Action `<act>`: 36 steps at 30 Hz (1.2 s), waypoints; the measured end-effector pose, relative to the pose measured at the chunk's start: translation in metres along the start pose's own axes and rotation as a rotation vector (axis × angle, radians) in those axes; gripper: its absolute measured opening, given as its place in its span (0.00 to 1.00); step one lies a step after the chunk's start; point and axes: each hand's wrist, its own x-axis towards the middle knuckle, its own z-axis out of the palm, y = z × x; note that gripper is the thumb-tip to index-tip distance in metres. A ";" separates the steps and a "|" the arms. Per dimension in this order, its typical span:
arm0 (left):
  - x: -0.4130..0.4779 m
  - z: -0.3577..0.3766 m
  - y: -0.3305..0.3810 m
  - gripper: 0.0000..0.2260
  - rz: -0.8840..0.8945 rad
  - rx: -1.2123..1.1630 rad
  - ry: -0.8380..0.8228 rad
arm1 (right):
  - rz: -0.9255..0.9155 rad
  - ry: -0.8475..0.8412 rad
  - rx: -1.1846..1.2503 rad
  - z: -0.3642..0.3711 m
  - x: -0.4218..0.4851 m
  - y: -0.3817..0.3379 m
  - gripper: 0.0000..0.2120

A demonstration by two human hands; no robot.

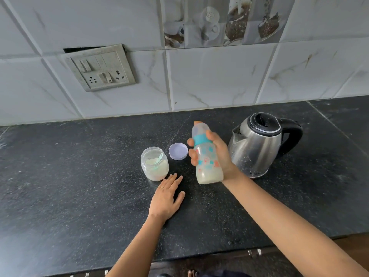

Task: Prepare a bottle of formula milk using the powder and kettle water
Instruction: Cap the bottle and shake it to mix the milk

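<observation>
My right hand [218, 154] grips a baby bottle [206, 156] above the counter. The bottle has a teal collar and a clear cap, and milky liquid fills its lower part. It tilts a little to the left. My left hand [166, 197] rests flat on the black counter [79, 186], fingers straight, just in front of an open clear jar [154, 163] of white powder with a pale green scoop inside. The jar's lilac lid [178, 151] lies behind it. A steel kettle [259, 144] with a black lid and handle stands at the right, lid closed.
A tiled wall runs along the back of the counter, with a grey switch and socket plate [100, 67] at the left. The counter's front edge lies close to my body, and drawer handles [254, 252] show below it.
</observation>
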 end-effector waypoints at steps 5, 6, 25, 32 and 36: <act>-0.001 -0.001 0.000 0.28 -0.003 0.005 0.002 | -0.103 0.138 0.417 -0.004 0.014 -0.013 0.32; -0.001 -0.001 0.000 0.28 -0.001 0.003 0.003 | -0.098 0.129 0.378 -0.003 0.012 -0.011 0.31; -0.001 0.003 -0.003 0.28 0.001 -0.007 -0.005 | -0.005 -0.153 0.209 0.017 0.010 -0.008 0.23; -0.001 0.005 -0.005 0.28 -0.003 -0.005 -0.010 | 0.006 -0.341 -0.023 0.023 -0.002 0.005 0.21; -0.001 0.004 -0.005 0.28 -0.006 -0.014 -0.015 | -0.040 -0.115 0.229 0.017 0.012 -0.012 0.24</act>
